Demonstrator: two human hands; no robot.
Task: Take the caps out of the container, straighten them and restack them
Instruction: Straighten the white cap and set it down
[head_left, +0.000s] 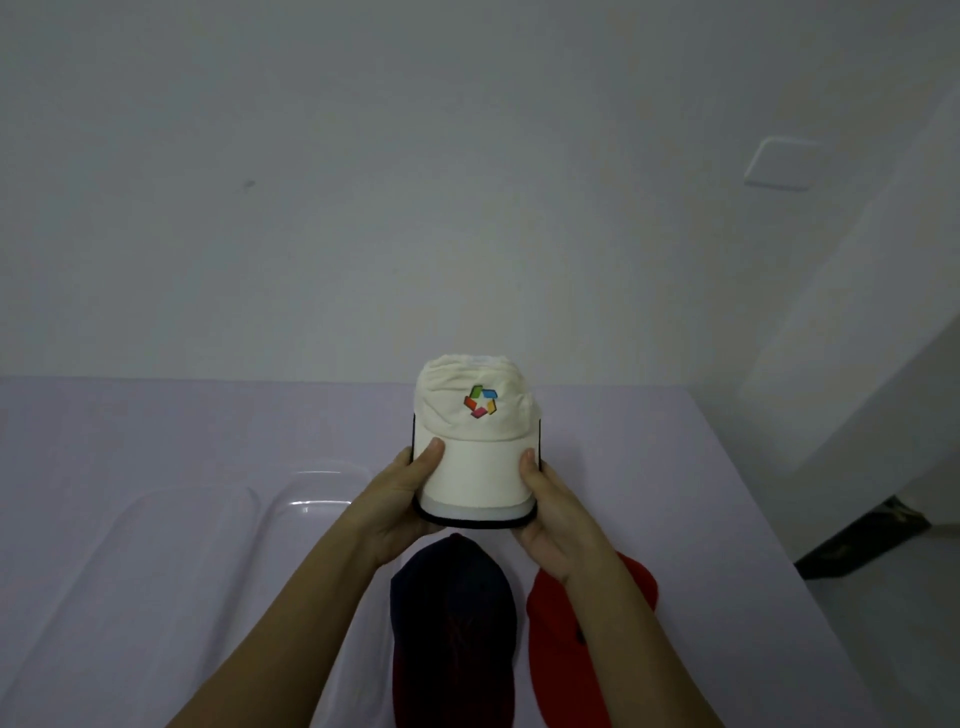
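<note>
I hold a stack of caps (475, 452) above the table, cream cap with a multicoloured logo on top, brims of a white one and a black one showing beneath. My left hand (402, 499) grips the brims' left side, thumb on top. My right hand (545, 512) grips the right side the same way. Below the stack a dark navy cap (454, 618) lies on the table, and a red cap (566, 644) lies to its right, partly hidden by my right forearm.
A clear plastic container (317, 488) sits on the lilac table (156, 426) left of my hands, with a clear lid (176, 525) lying further left. A white wall stands behind the table. The table's right edge runs diagonally, with floor and a dark object (862, 540) beyond.
</note>
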